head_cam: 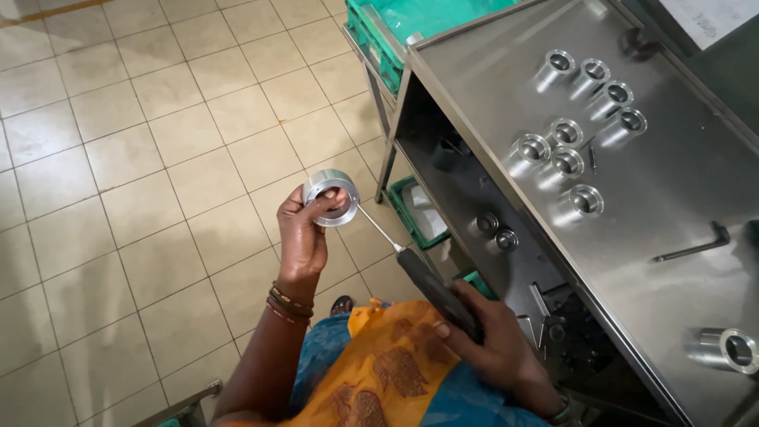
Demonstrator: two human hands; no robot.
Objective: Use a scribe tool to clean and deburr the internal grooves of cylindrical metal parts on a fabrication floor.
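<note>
Seen from above, a person's left hand (304, 229) holds a short, shiny metal ring (332, 196) up over a tiled floor, fingers wrapped behind it and the thumb pressed across its open front. The right hand (494, 340) is closed in a fist around the dark handle of a thin-shafted tool (431, 286). The tool's slim metal shaft (378, 228) slants up and to the left, and its tip meets the lower right edge of the ring, just beside the left thumb.

The floor (134, 158) is made of pale beige square tiles with dark grout lines. To the right stands a stainless steel work table (672, 198) with a lower shelf. On the tabletop sit seven similar metal rings (581, 119), close together in a loose group, well apart from the hands. An angled hex key (696, 247) lies near the table's right side, and one more ring (731, 349) rests on its side near the front corner. Two small round metal parts (496, 232) sit on the lower shelf.

A green plastic crate (379, 39) lined with a green sheet stands beyond the table's far end. Another green crate (419, 212) below the table holds something pale.
</note>
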